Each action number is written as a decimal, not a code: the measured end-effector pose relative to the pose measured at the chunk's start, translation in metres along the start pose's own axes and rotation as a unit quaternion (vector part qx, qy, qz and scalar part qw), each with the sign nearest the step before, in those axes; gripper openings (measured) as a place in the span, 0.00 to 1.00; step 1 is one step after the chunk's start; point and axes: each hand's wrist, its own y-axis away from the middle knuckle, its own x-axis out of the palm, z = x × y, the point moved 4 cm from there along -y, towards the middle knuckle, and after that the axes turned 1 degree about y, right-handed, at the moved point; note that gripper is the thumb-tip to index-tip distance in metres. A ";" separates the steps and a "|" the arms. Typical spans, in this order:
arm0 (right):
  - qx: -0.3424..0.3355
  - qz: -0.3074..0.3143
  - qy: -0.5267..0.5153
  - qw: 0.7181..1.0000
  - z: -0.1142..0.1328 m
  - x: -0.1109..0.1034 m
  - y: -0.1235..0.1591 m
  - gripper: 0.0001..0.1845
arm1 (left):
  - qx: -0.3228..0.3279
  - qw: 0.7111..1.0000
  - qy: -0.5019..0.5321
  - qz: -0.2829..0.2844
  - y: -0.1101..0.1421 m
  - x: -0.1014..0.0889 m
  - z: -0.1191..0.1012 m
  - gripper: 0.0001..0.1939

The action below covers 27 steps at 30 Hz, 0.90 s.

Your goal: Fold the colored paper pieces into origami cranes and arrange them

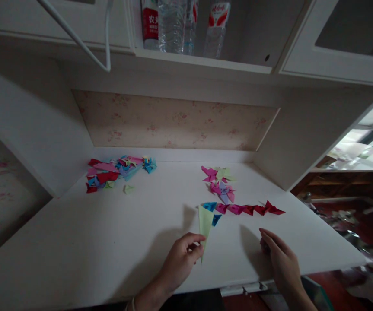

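Pinching pale-green folded paper [205,219] between fingertips of left hand [180,255], inward from the front edge of the desk [85,259], with right hand [282,261] curled, fingertip contact unclear — risking a crease from over-squeezing or a skewed origami row [236,209] from dipping.

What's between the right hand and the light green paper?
In the head view: a small blue folded piece beside the light green paper, then white tabletop, partly shadowed, toward the right hand.
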 end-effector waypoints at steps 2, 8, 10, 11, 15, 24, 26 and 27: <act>0.005 -0.001 0.010 1.000 -0.002 0.000 -0.001 0.27 | 0.019 1.000 -0.017 0.010 -0.003 -0.006 -0.004 0.17; 0.030 -0.009 0.048 0.998 -0.006 0.001 -0.001 0.29 | 0.099 0.986 -0.131 -0.037 -0.016 -0.034 -0.017 0.14; 0.037 -0.007 0.059 0.998 -0.008 0.002 -0.001 0.31 | 0.141 0.970 -0.190 -0.060 -0.021 -0.044 -0.025 0.12; 0.039 -0.003 0.061 0.997 -0.009 0.002 -0.001 0.32 | 0.166 0.957 -0.225 -0.072 -0.023 -0.049 -0.029 0.12; 0.030 0.014 0.083 0.996 -0.012 0.005 -0.004 0.33 | 0.270 0.854 -0.425 -0.131 -0.031 -0.068 -0.040 0.12; -0.008 0.098 0.168 0.981 0.000 0.031 -0.002 0.30 | 0.245 0.678 -0.680 -0.131 -0.064 -0.073 -0.026 0.11; -0.011 0.110 0.191 0.975 0.002 0.040 0.000 0.30 | 0.245 0.673 -0.685 -0.130 -0.072 -0.071 -0.029 0.09; -0.012 0.113 0.207 0.972 0.003 0.043 0.000 0.30 | 0.250 0.672 -0.685 -0.131 -0.077 -0.069 -0.032 0.09</act>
